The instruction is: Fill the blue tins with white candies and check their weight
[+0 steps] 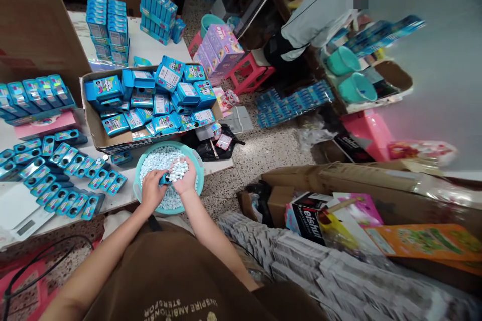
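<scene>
Over a turquoise basin (200, 166) full of pale blue-white candies (152, 159), both of my hands are close together. My left hand (151, 191) is closed around a small blue candy box (164, 179), mostly hidden by the fingers. Cupped beside it, my right hand (188, 180) holds a heap of white candies (178, 169) against the box's end. Left of the basin stand rows of open blue candy boxes (77, 165) with dark round holes on top. Behind the basin, a cardboard carton (150, 141) holds many jumbled blue boxes (161, 103).
A white scale (28, 223) lies at the table's left edge. Stacked blue boxes (107, 25) and purple cartons (220, 47) stand farther back. Grey bundled stacks (301, 266) and an open carton of packaging (305, 215) are at my right. A co-worker (312, 15) is beyond.
</scene>
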A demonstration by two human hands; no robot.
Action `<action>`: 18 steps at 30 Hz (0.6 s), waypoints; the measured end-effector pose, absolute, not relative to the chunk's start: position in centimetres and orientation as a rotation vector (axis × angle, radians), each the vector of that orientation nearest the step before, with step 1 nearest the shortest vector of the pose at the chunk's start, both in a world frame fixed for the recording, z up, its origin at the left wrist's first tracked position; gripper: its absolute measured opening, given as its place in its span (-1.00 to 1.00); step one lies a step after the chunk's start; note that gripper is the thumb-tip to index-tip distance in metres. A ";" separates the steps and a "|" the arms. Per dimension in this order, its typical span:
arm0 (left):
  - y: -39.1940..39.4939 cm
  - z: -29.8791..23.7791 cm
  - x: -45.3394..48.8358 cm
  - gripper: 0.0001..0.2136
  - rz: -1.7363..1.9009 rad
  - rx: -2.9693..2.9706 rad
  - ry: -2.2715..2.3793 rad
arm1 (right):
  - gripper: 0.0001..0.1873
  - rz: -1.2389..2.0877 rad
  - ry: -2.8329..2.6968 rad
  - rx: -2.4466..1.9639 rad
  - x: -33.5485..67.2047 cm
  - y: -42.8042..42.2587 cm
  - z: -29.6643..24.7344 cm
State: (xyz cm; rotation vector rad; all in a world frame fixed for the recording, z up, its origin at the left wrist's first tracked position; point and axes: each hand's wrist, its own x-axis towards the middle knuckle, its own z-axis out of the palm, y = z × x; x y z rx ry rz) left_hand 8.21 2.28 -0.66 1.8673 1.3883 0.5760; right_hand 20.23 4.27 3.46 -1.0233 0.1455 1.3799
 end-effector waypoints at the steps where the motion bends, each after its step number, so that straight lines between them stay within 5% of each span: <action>1: 2.3 -0.7 8.2 -0.62 0.575 1.867 1.393 | -0.72 1.379 0.159 -0.996 20.3 4.3 3.4; 18: 2.8 -0.9 9.3 -0.62 0.627 1.843 1.405 | -0.62 1.342 0.123 -0.968 19.8 5.5 4.0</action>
